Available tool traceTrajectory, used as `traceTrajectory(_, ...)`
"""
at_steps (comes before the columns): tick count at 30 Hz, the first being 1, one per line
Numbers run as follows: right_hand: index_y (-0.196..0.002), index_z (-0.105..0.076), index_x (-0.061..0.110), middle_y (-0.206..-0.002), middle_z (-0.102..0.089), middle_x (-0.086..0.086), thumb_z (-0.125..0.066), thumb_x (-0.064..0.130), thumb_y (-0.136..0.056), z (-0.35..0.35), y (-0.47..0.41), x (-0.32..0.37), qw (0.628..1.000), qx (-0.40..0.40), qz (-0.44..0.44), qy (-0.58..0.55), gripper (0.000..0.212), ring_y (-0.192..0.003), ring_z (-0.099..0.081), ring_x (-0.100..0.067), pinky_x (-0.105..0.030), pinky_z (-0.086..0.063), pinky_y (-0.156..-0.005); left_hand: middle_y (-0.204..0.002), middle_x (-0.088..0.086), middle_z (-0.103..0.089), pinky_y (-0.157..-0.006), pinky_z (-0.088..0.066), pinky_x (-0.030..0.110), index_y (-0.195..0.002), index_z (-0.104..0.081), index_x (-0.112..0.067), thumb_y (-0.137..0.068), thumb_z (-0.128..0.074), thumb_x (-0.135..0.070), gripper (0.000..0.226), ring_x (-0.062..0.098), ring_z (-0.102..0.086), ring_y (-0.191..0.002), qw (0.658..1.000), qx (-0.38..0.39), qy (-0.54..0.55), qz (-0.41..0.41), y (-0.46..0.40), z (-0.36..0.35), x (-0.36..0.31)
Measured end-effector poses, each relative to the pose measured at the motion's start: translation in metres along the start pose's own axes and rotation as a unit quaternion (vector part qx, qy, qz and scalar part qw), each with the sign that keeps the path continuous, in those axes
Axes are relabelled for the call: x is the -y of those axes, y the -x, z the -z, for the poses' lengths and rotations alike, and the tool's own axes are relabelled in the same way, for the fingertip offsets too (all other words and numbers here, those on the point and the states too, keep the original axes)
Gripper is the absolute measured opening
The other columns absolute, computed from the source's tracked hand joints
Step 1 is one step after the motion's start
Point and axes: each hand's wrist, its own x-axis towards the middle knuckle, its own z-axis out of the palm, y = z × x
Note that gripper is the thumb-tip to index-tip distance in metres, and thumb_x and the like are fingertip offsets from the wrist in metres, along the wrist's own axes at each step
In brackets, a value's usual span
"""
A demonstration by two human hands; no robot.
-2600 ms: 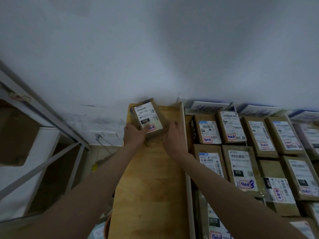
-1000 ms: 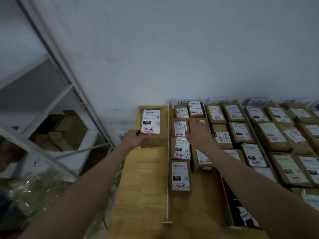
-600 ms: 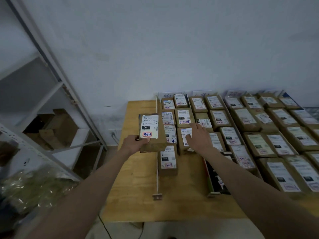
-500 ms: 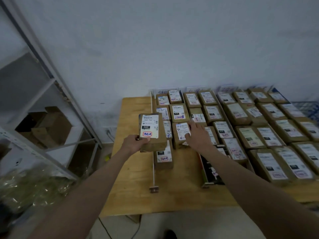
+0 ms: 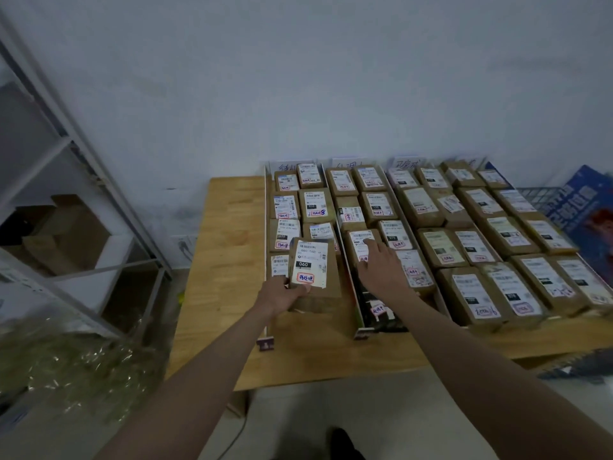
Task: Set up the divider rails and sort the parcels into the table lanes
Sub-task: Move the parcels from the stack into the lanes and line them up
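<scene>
My left hand [image 5: 282, 295] grips the near end of a brown parcel [image 5: 313, 270] with a white label marked 060, held over the front of the first lane. My right hand [image 5: 378, 263] reaches out with fingers extended, its fingertips on a labelled parcel [image 5: 358, 242] in the second lane. White divider rails run front to back on the wooden table [image 5: 229, 260]: one rail [image 5: 265, 227] at the left of the parcels, another rail [image 5: 348, 287] between the first two lanes. Several labelled brown parcels fill the lanes to the right.
A metal shelf frame [image 5: 99, 180] with cardboard boxes stands at the left. Crinkled plastic wrap [image 5: 76, 360] lies below it. A blue printed bag [image 5: 587, 210] sits at the table's far right. The left strip of the tabletop is bare wood.
My left hand has carried the 060 parcel from the left strip over the rail to the front of the first lane. My right hand has shifted onto a second-lane parcel. The view has pulled back.
</scene>
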Motion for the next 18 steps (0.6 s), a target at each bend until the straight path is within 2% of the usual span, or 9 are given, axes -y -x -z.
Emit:
traceTrajectory(5,-0.15,-0.031,0.014,-0.15,-0.039,-0.013,-0.05,0.022,-0.098,0.009,-0.021,-0.037,1.0,0.021,-0.006,-0.017,0.055,-0.141,-0.032,-0.032,-0.049,-0.035,-0.113,-0.109,0.005,-0.072,-0.083,-0.053,0.033,-0.114,-0.073,-0.017,-0.084,-0.071,-0.052,0.047,0.021,-0.065,-0.097,0.999,0.012,-0.034,0.021,-0.011,-0.033,-0.011)
traceTrajectory(10,-0.146,-0.034,0.013,-0.145,-0.044,-0.012,-0.053,0.02,-0.097,0.01,-0.042,-0.067,0.999,0.016,0.003,-0.033,0.053,-0.136,-0.038,-0.029,-0.046,-0.038,-0.11,-0.114,0.009,-0.07,-0.076,-0.048,0.028,-0.12,-0.069,-0.014,-0.087,-0.067,-0.051,0.05,0.024,-0.065,-0.101,0.997,0.001,-0.067,0.04,-0.024,-0.062,-0.016)
traceTrajectory(15,-0.146,-0.034,0.014,-0.144,-0.044,-0.011,-0.051,0.019,-0.098,0.003,-0.059,-0.091,0.999,0.035,0.025,-0.023,0.051,-0.136,-0.038,-0.028,-0.044,-0.037,-0.11,-0.118,0.011,-0.069,-0.08,-0.046,0.027,-0.122,-0.066,-0.01,-0.088,-0.071,-0.039,0.045,0.025,-0.063,-0.109,0.996,-0.017,-0.059,0.068,-0.035,-0.09,-0.013)
traceTrajectory(18,-0.146,-0.035,0.015,-0.144,-0.045,-0.009,-0.048,0.02,-0.099,-0.003,-0.065,-0.1,0.999,0.039,0.033,-0.013,0.049,-0.135,-0.038,-0.028,-0.044,-0.038,-0.109,-0.117,0.009,-0.069,-0.076,-0.041,0.023,-0.121,-0.066,-0.009,-0.09,-0.068,-0.039,0.043,0.024,-0.063,-0.108,0.994,-0.019,-0.079,0.079,-0.038,-0.1,-0.013)
